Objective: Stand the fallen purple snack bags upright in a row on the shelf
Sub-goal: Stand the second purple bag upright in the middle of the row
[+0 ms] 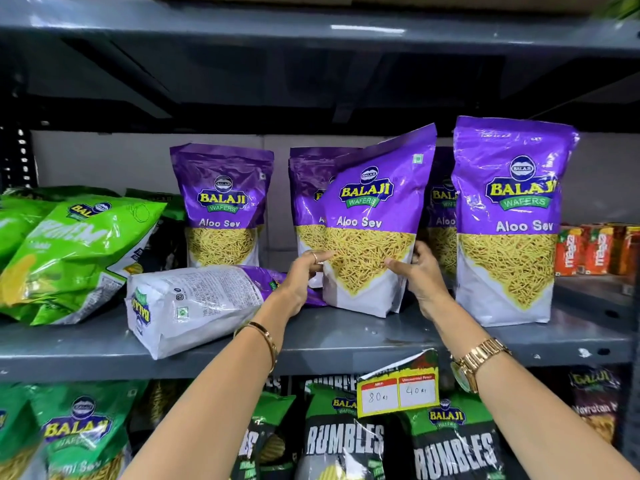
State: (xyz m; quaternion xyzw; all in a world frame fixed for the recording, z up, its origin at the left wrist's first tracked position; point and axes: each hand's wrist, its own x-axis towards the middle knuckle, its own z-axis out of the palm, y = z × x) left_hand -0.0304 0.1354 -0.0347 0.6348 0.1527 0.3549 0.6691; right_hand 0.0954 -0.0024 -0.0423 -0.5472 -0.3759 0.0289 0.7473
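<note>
Both hands grip one purple Aloo Sev bag (372,216) by its lower sides; it rests on the grey shelf (346,337) and tilts to the right. My left hand (301,278) holds its left edge, my right hand (420,275) its right edge. One purple bag (194,306) lies flat on its side at the shelf front, back label up, left of my left wrist. A purple bag (221,202) stands upright at the back left, another (509,220) at the right. Two more purple bags (308,195) (441,209) stand behind the held one, partly hidden.
Green snack bags (69,251) lie piled at the shelf's left end. Orange juice cartons (595,249) stand at the far right. A yellow price tag (398,389) hangs from the shelf edge. Green and black snack bags (346,441) fill the shelf below.
</note>
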